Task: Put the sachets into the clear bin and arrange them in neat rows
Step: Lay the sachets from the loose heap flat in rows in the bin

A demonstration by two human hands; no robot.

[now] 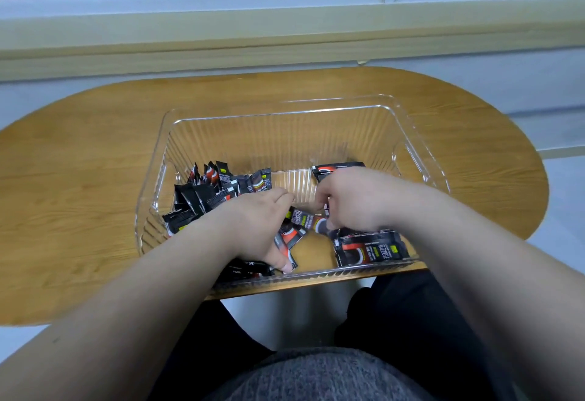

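Note:
A clear ribbed bin (285, 121) stands on the wooden table. Several black-and-red sachets lie inside it. A loose row of upright sachets (218, 185) leans along the bin's left side. One flat sachet (370, 250) lies at the front right, and another (335, 167) peeks out behind my right hand. Both my hands are inside the bin. My left hand (259, 226) curls round a few sachets (289, 237) near the front middle. My right hand (351, 201) pinches a sachet (321, 226) beside it. The hands nearly touch.
The bin sits on an oval wooden table (95, 185) pushed against a wall under a window sill (285, 30). The bin's front edge is close to the table's near edge. My lap is below the table.

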